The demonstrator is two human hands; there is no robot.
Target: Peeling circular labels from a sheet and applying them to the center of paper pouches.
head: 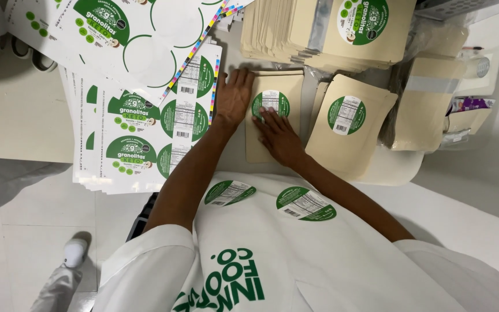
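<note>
Head view: label sheets (pixel 140 127) left, labelled pouch (pixel 350 130) right — hands (pixel 233 95) press a pouch (pixel 272 110) between.

You have 2 round green labels (pixel 230 192) stuck on your white coat, 2 labelled kraft pouches (pixel 349 127) lying flat on the table, and 2 hands (pixel 233 95) on 1 of them.
</note>
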